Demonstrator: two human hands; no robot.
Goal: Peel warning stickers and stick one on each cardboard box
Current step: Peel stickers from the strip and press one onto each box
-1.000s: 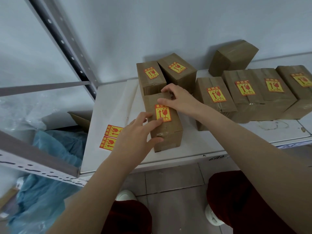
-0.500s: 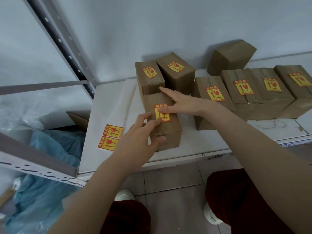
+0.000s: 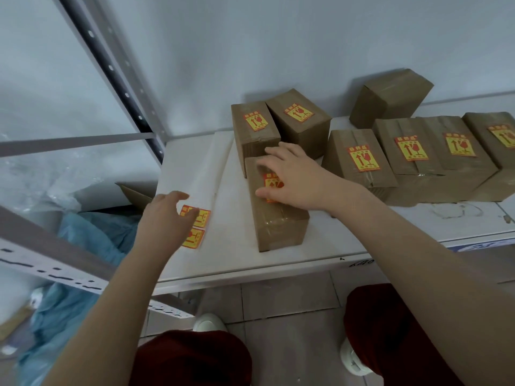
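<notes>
1. Left hand [image 3: 164, 215]: fingers spread and holding nothing, positioned over the sheet of stickers [image 3: 195, 227], with the fingertips covering part of the upper sticker. Contact with the sheet cannot be confirmed.
2. Sheet of stickers: lies flat on the white shelf [image 3: 223, 263], near its front-left area, just left of the nearest box.
3. Nearest box [image 3: 278, 224]: stands on the shelf, long side running away from the viewer. A yellow-and-red sticker [image 3: 271, 185] sits on its top face.
4. Right hand [image 3: 295, 176]: laid flat, palm down, on the top of the nearest box, fingers extended and gripping nothing, partly covering that sticker.
5. Behind: two labelled boxes [image 3: 256, 132] side by side.
6. To the right: a row of labelled boxes [image 3: 412, 157].
7. Farthest: one box without a visible sticker [image 3: 390, 98], against the wall.
</notes>
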